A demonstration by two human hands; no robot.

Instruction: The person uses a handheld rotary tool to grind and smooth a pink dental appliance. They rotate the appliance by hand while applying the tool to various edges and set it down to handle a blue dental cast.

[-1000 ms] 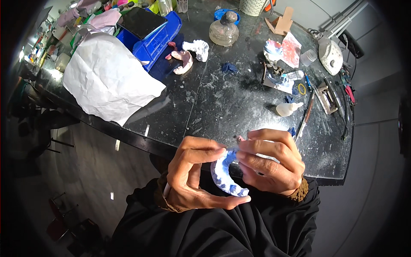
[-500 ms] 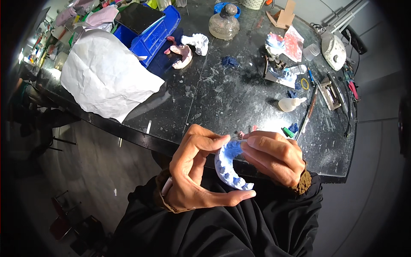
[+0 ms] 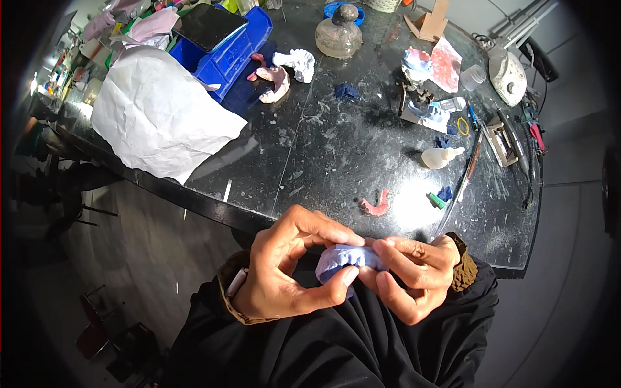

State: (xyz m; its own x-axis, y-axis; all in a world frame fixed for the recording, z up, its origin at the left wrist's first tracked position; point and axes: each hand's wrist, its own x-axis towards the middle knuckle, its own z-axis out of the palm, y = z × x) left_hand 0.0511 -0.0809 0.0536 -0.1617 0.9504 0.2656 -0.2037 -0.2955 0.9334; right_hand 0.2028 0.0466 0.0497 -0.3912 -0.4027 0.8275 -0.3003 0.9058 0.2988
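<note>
A pale blue dental cast [image 3: 343,255], arch-shaped with moulded teeth, is held between both hands just off the table's near edge. My left hand [image 3: 275,271] is closed on its left end, thumb at the front and fingers behind. My right hand [image 3: 420,268] pinches the other end with thumb and fingertips, which hide that part. The cast is turned so that its side faces up. Beyond the hands, a curved pink piece [image 3: 376,204] lies on the dark table [image 3: 317,155].
A white squeeze bottle [image 3: 442,157], a green piece [image 3: 437,200] and long thin tools [image 3: 467,174] lie to the right. Farther off stand a glass jar [image 3: 338,40] and a blue bin [image 3: 236,55]. Crumpled white paper [image 3: 162,116] covers the left side, near pale casts [image 3: 277,84].
The dental cast has been tilted from its toothed face up to its side. My right hand has moved down and regripped it. The curved pink piece has come into full view.
</note>
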